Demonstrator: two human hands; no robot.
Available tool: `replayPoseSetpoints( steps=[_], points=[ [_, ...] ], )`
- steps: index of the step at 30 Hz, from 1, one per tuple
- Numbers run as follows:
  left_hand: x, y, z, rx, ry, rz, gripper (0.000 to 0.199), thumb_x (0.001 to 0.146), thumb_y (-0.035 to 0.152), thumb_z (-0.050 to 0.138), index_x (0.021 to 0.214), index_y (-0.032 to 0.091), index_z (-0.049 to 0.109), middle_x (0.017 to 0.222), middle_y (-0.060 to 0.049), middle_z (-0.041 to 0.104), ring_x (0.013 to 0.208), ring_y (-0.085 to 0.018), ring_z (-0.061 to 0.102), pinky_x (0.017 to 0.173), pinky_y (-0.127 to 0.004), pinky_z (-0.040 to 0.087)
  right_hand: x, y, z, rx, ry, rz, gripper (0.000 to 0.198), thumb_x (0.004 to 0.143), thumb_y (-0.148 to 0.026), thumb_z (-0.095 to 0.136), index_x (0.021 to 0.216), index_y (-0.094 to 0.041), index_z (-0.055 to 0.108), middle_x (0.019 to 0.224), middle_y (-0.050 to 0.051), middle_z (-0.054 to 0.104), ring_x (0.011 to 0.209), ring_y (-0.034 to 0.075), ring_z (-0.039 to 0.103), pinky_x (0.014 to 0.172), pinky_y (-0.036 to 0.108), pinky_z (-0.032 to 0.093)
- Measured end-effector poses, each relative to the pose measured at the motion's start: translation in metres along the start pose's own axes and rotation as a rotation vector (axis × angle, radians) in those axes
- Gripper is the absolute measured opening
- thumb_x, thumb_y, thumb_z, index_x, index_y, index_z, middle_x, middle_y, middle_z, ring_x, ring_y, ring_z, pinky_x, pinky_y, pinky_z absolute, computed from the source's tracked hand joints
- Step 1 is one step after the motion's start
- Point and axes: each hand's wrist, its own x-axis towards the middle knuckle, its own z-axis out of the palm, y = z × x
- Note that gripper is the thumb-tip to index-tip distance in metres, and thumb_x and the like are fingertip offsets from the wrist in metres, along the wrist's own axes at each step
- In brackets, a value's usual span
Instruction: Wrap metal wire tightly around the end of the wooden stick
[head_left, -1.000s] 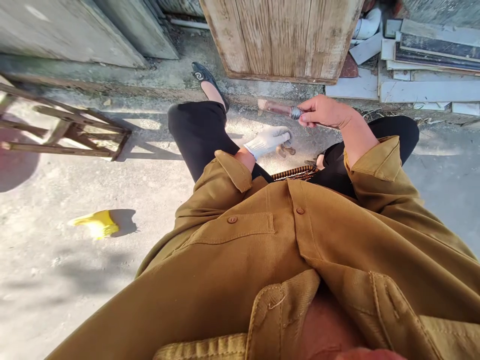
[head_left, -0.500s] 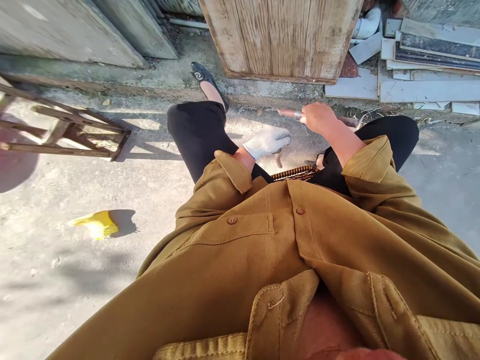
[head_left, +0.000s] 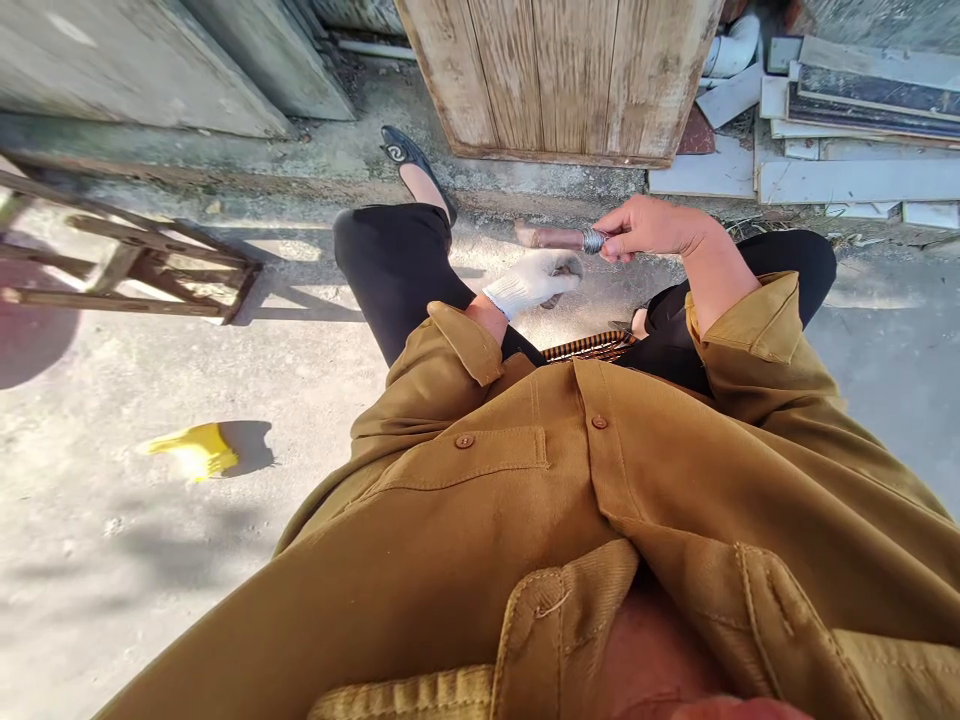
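Note:
My left hand (head_left: 531, 280) wears a white knit glove. Its fingers are closed round a small brown piece (head_left: 553, 298), mostly hidden by the glove, so its kind does not show. My bare right hand (head_left: 649, 228) pinches a brown stick-like tool (head_left: 553, 238) near a band of wound metal wire (head_left: 593, 240). The tool lies almost level and points left, a little above the gloved hand and apart from it. Its right end is hidden behind my right hand.
A wooden board (head_left: 559, 85) leans in front of me. White planks (head_left: 855, 182) are stacked at the right. To the left lie a wooden frame (head_left: 127, 295) and a yellow item (head_left: 196, 450) on the concrete. A striped woven edge (head_left: 589, 346) shows between my legs.
My right hand has turned and shifted slightly right, now pinching the tool by its wire band. More of the tool shows at the left. The brown piece hangs less below my gloved hand.

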Motion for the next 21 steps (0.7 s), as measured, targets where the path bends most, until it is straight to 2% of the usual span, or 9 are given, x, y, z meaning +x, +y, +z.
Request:
replayPoseSetpoints(
  steps=[2, 4, 6, 8, 10, 14, 16, 19, 21],
  points=[
    [0.005, -0.003, 0.002, 0.055, 0.031, 0.002, 0.015, 0.077, 0.026, 0.075, 0.091, 0.022, 0.073, 0.092, -0.004, 0.073, 0.089, -0.022, 0.069, 0.087, -0.037, 0.058, 0.0, -0.004, 0.006, 0.037, 0.082, -0.043, 0.019, 0.092, -0.022, 0.086, 0.078, -0.019, 0.074, 0.071, 0.0, 0.066, 0.069, 0.014, 0.055, 0.069, 0.027, 0.046],
    [0.009, -0.008, 0.003, 0.077, 0.092, -0.027, 0.024, 0.076, 0.026, 0.077, 0.1, 0.022, 0.073, 0.097, -0.004, 0.074, 0.095, -0.023, 0.069, 0.088, -0.036, 0.056, -0.001, -0.008, 0.011, 0.068, 0.152, -0.048, 0.021, 0.093, -0.026, 0.086, 0.078, -0.022, 0.072, 0.073, 0.001, 0.066, 0.071, 0.016, 0.054, 0.07, 0.029, 0.049],
    [0.011, -0.014, 0.003, 0.068, 0.092, -0.089, 0.029, 0.08, 0.03, 0.077, 0.108, 0.023, 0.073, 0.09, -0.002, 0.074, 0.085, -0.021, 0.067, 0.08, -0.034, 0.052, -0.001, -0.011, 0.014, 0.088, 0.2, -0.034, 0.024, 0.094, -0.028, 0.086, 0.077, -0.024, 0.069, 0.073, 0.001, 0.065, 0.072, 0.017, 0.054, 0.071, 0.03, 0.051],
    [0.011, -0.018, 0.003, 0.059, 0.04, -0.13, 0.026, 0.084, 0.032, 0.077, 0.108, 0.024, 0.074, 0.081, -0.001, 0.071, 0.074, -0.02, 0.063, 0.073, -0.034, 0.048, -0.001, -0.01, 0.014, 0.1, 0.232, -0.039, 0.027, 0.096, -0.032, 0.085, 0.077, -0.024, 0.067, 0.072, 0.001, 0.063, 0.072, 0.017, 0.054, 0.072, 0.031, 0.051],
    [0.011, -0.02, 0.002, 0.048, 0.032, -0.129, 0.022, 0.084, 0.031, 0.077, 0.106, 0.025, 0.075, 0.082, -0.002, 0.072, 0.073, -0.02, 0.064, 0.073, -0.035, 0.048, 0.001, -0.005, 0.011, 0.106, 0.265, -0.062, 0.032, 0.098, -0.04, 0.086, 0.078, -0.025, 0.066, 0.071, 0.001, 0.061, 0.072, 0.018, 0.055, 0.074, 0.031, 0.052],
    [0.011, -0.015, 0.001, 0.016, 0.132, -0.085, 0.025, 0.08, 0.024, 0.076, 0.106, 0.024, 0.074, 0.1, -0.005, 0.079, 0.094, -0.023, 0.071, 0.085, -0.035, 0.053, 0.01, 0.009, 0.008, 0.192, 0.327, -0.112, 0.046, 0.098, -0.061, 0.085, 0.08, -0.026, 0.061, 0.073, 0.001, 0.062, 0.07, 0.018, 0.056, 0.075, 0.032, 0.053],
    [0.011, -0.009, 0.002, -0.004, 0.166, -0.069, 0.03, 0.077, 0.017, 0.072, 0.106, 0.023, 0.071, 0.106, -0.005, 0.08, 0.102, -0.023, 0.071, 0.092, -0.034, 0.054, 0.016, 0.014, 0.01, 0.306, 0.349, -0.149, 0.044, 0.095, -0.065, 0.083, 0.086, -0.027, 0.063, 0.075, 0.001, 0.065, 0.071, 0.018, 0.058, 0.075, 0.033, 0.051],
    [0.011, -0.001, 0.005, -0.008, 0.211, -0.086, 0.035, 0.074, 0.01, 0.068, 0.106, 0.022, 0.065, 0.112, -0.005, 0.078, 0.105, -0.021, 0.071, 0.096, -0.034, 0.055, 0.022, 0.014, 0.016, 0.394, 0.394, -0.134, 0.037, 0.095, -0.064, 0.081, 0.097, -0.029, 0.068, 0.091, 0.004, 0.076, 0.09, 0.022, 0.071, 0.077, 0.033, 0.051],
    [0.01, 0.001, 0.006, 0.015, 0.199, -0.102, 0.034, 0.074, 0.008, 0.068, 0.104, 0.023, 0.061, 0.111, -0.004, 0.075, 0.102, -0.021, 0.069, 0.093, -0.035, 0.055, 0.024, 0.012, 0.021, 0.386, 0.402, -0.096, 0.036, 0.099, -0.063, 0.08, 0.098, -0.029, 0.069, 0.104, 0.006, 0.08, 0.103, 0.024, 0.074, 0.077, 0.032, 0.052]
  ],
)
